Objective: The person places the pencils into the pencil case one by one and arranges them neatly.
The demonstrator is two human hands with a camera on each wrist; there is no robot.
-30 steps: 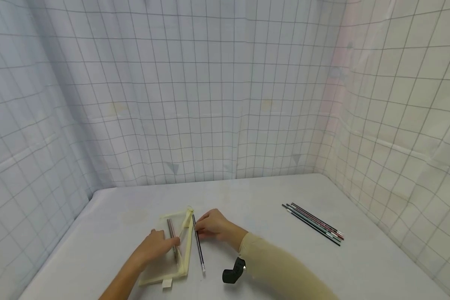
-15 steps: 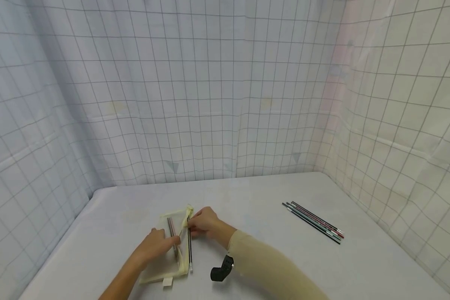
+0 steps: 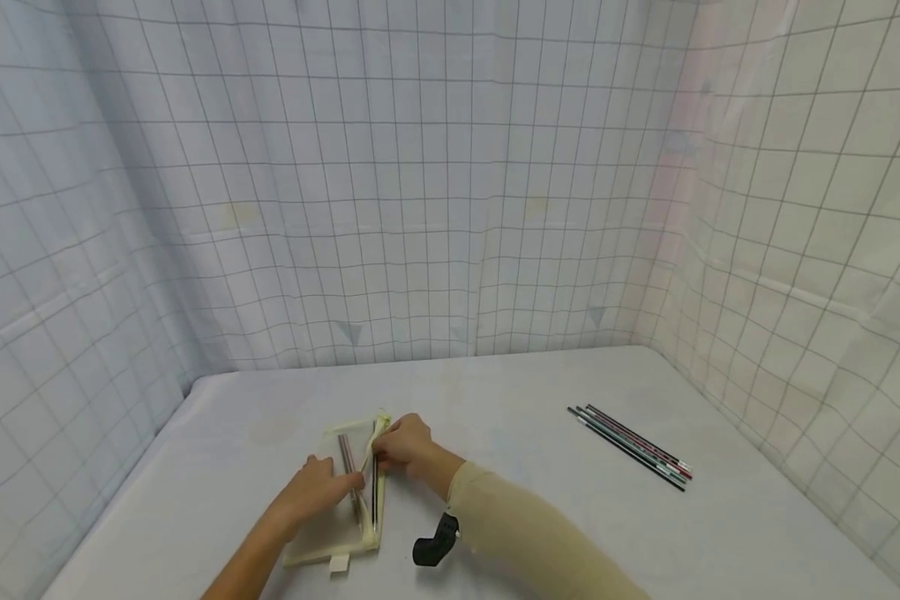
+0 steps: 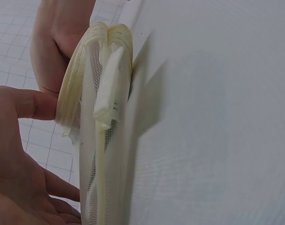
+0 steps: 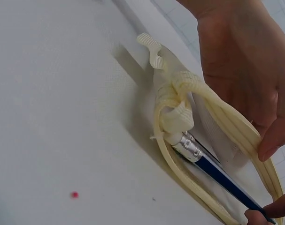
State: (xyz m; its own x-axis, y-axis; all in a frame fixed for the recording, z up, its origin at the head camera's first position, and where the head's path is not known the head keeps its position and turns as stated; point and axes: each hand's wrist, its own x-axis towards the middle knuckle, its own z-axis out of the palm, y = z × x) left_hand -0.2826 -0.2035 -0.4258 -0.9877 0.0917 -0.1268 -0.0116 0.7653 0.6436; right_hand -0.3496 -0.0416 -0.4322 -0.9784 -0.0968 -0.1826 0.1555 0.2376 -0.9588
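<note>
A mesh zip pouch (image 3: 366, 546) with pale yellow edging lies on the table, left of centre in the head view. Reddish-brown pencils (image 3: 347, 458) show through its mesh. My left hand (image 3: 311, 490) holds the zip edge aside, its thumb on the zipper tape (image 5: 250, 136) in the right wrist view. My right hand (image 3: 408, 442) pinches a dark blue pencil (image 5: 222, 180) that lies in the open mouth. The pencil's silver ferrule and white eraser end sit inside, by the near corner. In the left wrist view the mesh side mostly hides the contents.
Several striped pencils (image 3: 630, 447) lie in a slanted bunch on the right of the white table (image 3: 510, 408). A black wrist camera (image 3: 435, 542) hangs below the right sleeve. Grid-patterned curtains (image 3: 435, 208) close off the back and sides.
My right hand has moved left with the dark pencil, from beside the pouch into its open mouth. The left hand has stayed at the zip edge.
</note>
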